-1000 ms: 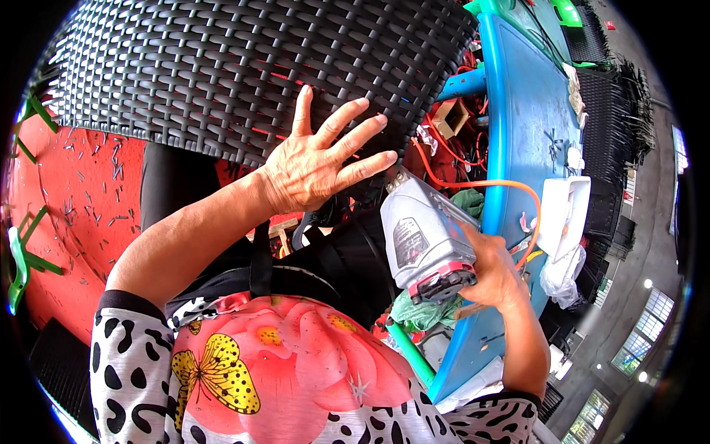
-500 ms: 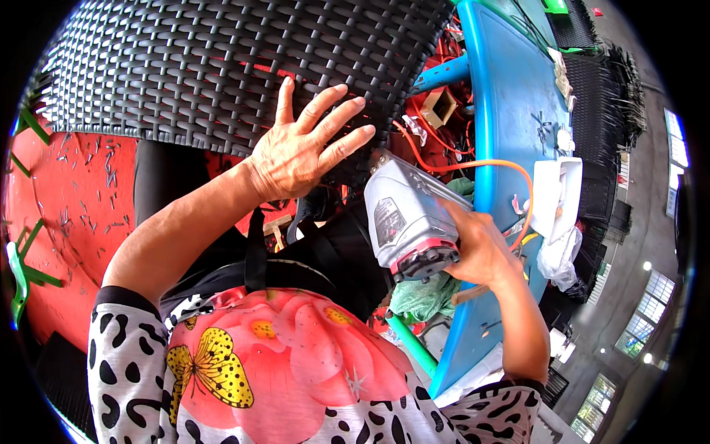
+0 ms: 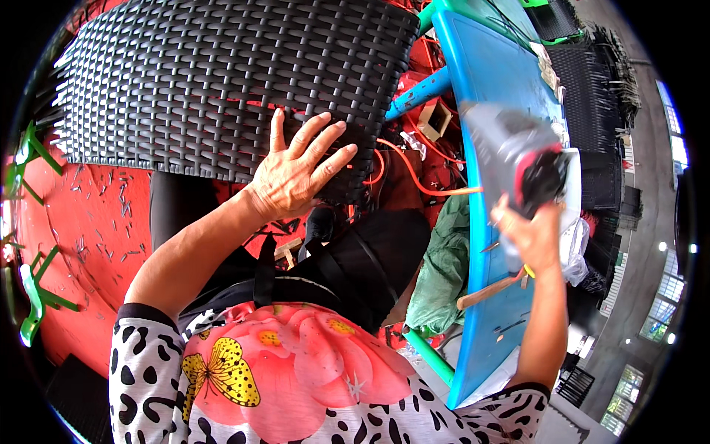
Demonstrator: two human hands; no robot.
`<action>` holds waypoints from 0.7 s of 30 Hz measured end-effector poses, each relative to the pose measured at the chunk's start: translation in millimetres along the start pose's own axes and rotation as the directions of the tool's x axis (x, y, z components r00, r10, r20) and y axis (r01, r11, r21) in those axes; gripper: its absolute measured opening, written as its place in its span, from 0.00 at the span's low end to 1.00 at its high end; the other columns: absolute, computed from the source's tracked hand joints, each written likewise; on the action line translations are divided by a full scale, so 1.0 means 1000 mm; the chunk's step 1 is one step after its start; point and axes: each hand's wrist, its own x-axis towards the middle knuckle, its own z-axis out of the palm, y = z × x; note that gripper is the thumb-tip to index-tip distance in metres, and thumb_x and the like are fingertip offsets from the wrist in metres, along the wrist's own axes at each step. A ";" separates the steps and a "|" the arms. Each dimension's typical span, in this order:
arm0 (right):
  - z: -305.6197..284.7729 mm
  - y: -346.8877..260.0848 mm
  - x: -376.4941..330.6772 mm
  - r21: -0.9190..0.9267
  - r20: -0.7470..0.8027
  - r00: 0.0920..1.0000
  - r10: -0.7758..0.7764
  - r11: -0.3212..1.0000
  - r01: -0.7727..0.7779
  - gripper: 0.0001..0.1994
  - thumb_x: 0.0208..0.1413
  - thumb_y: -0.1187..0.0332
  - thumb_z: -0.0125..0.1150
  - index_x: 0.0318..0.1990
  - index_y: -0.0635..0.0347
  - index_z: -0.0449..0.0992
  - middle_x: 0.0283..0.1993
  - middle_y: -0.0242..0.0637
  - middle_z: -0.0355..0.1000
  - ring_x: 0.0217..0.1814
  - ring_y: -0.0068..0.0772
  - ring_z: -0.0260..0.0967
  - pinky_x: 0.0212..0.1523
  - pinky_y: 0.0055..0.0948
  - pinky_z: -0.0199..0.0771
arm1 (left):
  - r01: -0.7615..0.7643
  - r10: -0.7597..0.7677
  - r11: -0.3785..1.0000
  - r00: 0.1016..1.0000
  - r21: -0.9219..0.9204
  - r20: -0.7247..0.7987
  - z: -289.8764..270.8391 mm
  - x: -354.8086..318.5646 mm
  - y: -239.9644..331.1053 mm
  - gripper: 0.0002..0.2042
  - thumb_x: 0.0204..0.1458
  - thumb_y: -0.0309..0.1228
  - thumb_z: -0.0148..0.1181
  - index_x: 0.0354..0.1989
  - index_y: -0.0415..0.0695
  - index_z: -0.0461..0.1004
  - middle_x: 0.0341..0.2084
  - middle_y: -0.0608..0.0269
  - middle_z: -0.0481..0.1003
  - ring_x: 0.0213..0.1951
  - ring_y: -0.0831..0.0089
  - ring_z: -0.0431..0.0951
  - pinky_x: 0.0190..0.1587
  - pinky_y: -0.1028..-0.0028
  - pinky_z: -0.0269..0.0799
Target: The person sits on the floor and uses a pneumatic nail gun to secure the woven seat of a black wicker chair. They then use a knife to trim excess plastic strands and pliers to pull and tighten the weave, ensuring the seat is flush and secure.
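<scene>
Now: left hand (image 3: 296, 174) spread flat on woven panel (image 3: 222, 81) | right hand (image 3: 532, 237) gripping power tool (image 3: 518, 159)

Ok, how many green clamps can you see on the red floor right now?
2 for sure. One green clamp lies at the left edge beside the woven black panel; the other green clamp lies lower left. More may be hidden under the panel.

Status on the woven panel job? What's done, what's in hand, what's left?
Done: the black woven panel looks fully woven across its face, and cut strand scraps litter the red floor. In hand: the left hand presses flat on the panel's near edge; the right hand holds a grey power tool lifted over the blue table, away from the panel. Left: strand ends protrude along the panel's left edge.
</scene>
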 end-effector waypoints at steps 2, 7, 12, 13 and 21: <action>-0.018 0.000 0.026 -0.079 -0.106 0.993 -0.050 0.996 0.042 0.18 0.47 0.69 0.64 0.46 0.65 0.70 0.29 0.30 0.70 0.24 0.16 0.65 0.23 0.19 0.66 | -0.006 0.006 1.000 1.000 -0.003 0.009 -0.001 0.000 0.000 0.42 0.32 0.36 0.68 0.63 0.56 0.58 0.63 0.58 0.56 0.65 0.56 0.52 0.57 0.29 0.42; -0.036 -0.001 0.108 -0.299 -0.251 0.968 0.005 0.951 -0.083 0.24 0.45 0.60 0.66 0.46 0.66 0.67 0.28 0.40 0.71 0.23 0.31 0.69 0.23 0.31 0.70 | -0.001 0.001 0.999 1.000 0.054 0.003 0.000 0.000 -0.001 0.36 0.38 0.34 0.63 0.62 0.55 0.59 0.62 0.57 0.57 0.65 0.56 0.54 0.57 0.29 0.41; -0.028 0.067 0.174 -0.634 -0.336 0.940 0.063 0.722 -0.276 0.29 0.47 0.55 0.66 0.50 0.67 0.65 0.35 0.52 0.74 0.36 0.50 0.74 0.37 0.42 0.73 | -0.009 0.010 1.000 0.999 -0.015 0.030 0.000 0.001 0.001 0.45 0.26 0.36 0.70 0.61 0.54 0.59 0.63 0.54 0.55 0.65 0.53 0.53 0.59 0.31 0.37; -0.020 0.073 0.180 -0.644 -0.356 0.933 0.054 0.709 -0.287 0.30 0.47 0.54 0.65 0.50 0.67 0.64 0.38 0.56 0.73 0.41 0.55 0.73 0.42 0.44 0.72 | -0.013 0.013 1.000 1.000 -0.017 0.029 0.002 0.000 0.001 0.48 0.21 0.37 0.73 0.61 0.53 0.59 0.63 0.53 0.54 0.65 0.52 0.52 0.60 0.32 0.35; 0.008 0.071 0.187 -0.742 -0.389 0.910 -0.143 0.635 -0.217 0.28 0.49 0.53 0.64 0.50 0.63 0.65 0.48 0.54 0.71 0.53 0.54 0.68 0.51 0.45 0.71 | -0.030 0.031 0.999 0.999 -0.020 0.043 -0.005 0.002 0.002 0.45 0.20 0.36 0.73 0.58 0.55 0.64 0.62 0.54 0.55 0.64 0.52 0.54 0.58 0.32 0.38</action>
